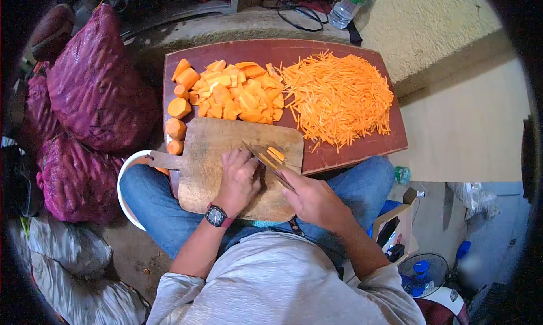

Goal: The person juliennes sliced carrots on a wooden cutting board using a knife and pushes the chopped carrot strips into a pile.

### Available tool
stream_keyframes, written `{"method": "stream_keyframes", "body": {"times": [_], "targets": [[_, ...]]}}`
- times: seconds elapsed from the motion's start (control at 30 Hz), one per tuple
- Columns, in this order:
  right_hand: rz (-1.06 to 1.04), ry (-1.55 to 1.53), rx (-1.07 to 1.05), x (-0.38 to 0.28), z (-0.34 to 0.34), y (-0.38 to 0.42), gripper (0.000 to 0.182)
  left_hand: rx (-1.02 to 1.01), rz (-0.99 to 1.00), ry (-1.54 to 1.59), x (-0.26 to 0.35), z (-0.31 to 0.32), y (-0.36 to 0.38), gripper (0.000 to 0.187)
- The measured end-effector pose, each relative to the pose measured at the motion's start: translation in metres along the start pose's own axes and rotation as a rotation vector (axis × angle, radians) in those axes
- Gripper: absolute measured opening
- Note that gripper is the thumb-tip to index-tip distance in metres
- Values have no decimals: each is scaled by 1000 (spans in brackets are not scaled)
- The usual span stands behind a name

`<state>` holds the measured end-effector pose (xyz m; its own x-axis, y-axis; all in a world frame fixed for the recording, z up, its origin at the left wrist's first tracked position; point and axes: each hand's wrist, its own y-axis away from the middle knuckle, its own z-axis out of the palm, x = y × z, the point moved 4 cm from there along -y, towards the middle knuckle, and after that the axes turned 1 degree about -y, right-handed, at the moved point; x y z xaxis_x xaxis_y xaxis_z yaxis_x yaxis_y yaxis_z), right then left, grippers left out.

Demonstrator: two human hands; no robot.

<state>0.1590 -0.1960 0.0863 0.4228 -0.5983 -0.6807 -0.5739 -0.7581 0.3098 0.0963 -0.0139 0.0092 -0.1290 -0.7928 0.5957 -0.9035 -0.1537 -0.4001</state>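
Note:
My right hand (318,201) grips a knife (268,163), its blade slanting up and left across the wooden cutting board (206,155). My left hand (238,181) rests on the board with its fingers curled in beside the blade; whatever lies under the fingertips is hidden. Just right of the blade are a few cut carrot sticks (276,154). Behind the board sits a pile of carrot slices (243,93). A large heap of shredded carrot (339,96) covers the right of the red-brown table (334,161). Thick carrot chunks (179,108) line its left side.
A white basin (125,196) is partly under the board's handle at left. Full purple mesh sacks (102,87) stand beyond it. A plastic bottle (349,7) is on the ledge at the back. At lower right are a box (403,226) and a fan (421,274).

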Motion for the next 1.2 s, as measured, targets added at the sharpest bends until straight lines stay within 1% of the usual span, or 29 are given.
{"method": "stream_keyframes", "body": {"times": [0.1, 0.23, 0.3, 0.4, 0.5, 0.63, 0.73, 0.8, 0.83, 0.93, 1.0, 1.1, 1.13, 1.2], "targets": [[-15, -35, -3, 11, 5, 8, 46, -32, -42, 11, -2, 2, 3, 38], [-3, -24, 26, 6, 6, -1, 46, -12, -29, 8, 2, 2, 0, 35], [12, 18, 1, 0, 1, -4, 46, 6, -20, 4, 0, 2, 0, 35], [-38, -39, 23, 5, 1, 6, 44, 6, -43, -33, 0, 2, 2, 33], [-41, -72, 35, 7, 3, 1, 44, -8, -35, -7, 4, 0, -1, 30], [-88, -55, 53, 7, 6, 0, 44, 17, -17, -23, 2, 1, -1, 28], [-79, -80, 53, 3, 8, -2, 45, 19, -30, -3, -2, 3, 2, 28], [-15, -2, -9, 0, 7, -9, 46, 13, -24, 35, -2, 5, 1, 28], [-15, 0, 1, 0, 5, -8, 46, 12, -24, 41, -1, 5, 1, 28], [-41, -42, 33, 1, 3, -1, 46, 11, -26, 21, -3, 5, 1, 27], [0, -185, 111, 5, -3, 9, 42, 11, -33, -3, -3, 5, 3, 26], [-22, -262, 134, 5, -7, 17, 40, 3, -42, -3, -2, 3, 0, 22], [-21, -262, 141, 7, -6, 20, 40, 10, -43, 12, -2, -1, -1, 19], [-11, -253, 85, 13, 1, 24, 37, 19, -38, 28, -4, -5, -1, 16]]}}
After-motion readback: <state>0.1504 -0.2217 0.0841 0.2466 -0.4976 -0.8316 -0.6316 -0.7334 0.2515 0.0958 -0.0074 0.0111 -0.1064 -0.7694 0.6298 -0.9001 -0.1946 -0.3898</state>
